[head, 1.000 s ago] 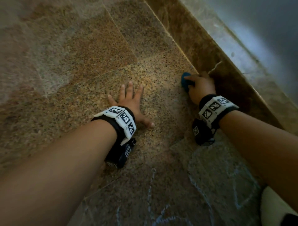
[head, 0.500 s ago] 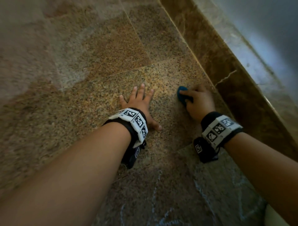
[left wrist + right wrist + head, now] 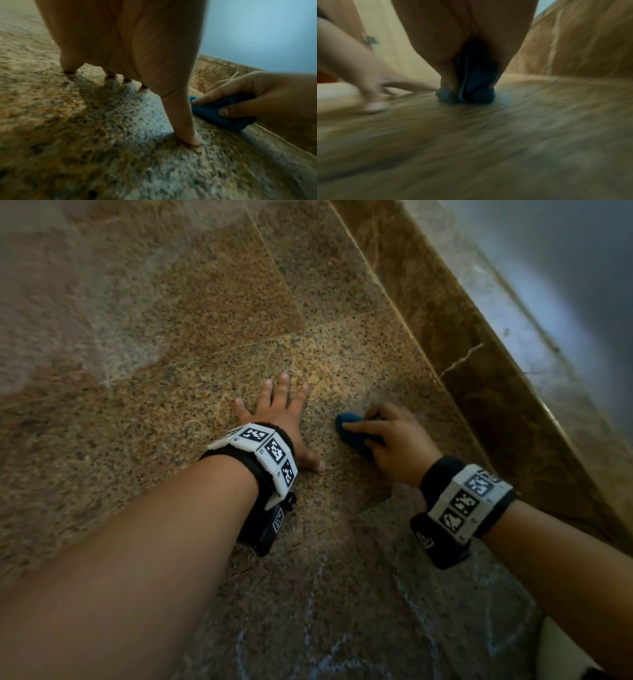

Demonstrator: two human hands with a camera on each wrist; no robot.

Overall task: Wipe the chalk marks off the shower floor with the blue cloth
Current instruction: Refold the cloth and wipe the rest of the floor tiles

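My right hand (image 3: 390, 440) grips a bunched blue cloth (image 3: 352, 433) and presses it on the speckled shower floor (image 3: 205, 354), a short way from the stone curb. The left wrist view shows its fingers and thumb curled round the blue cloth (image 3: 221, 113); in the blurred right wrist view the cloth (image 3: 471, 86) bulges under the palm. My left hand (image 3: 277, 419) lies flat on the floor just left of the cloth, fingers spread. Pale chalk marks (image 3: 318, 594) run across the darker tiles near me, below both wrists.
A brown marble curb (image 3: 462, 364) runs diagonally along the right, with a grey-blue wall (image 3: 565, 268) beyond it. A pale smeared patch (image 3: 113, 347) lies on the floor at far left. A white object (image 3: 561, 655) shows at the bottom right corner.
My right hand has slid the cloth left and toward me, away from the curb, nearer my left thumb. The left hand has stayed planted flat on the floor.
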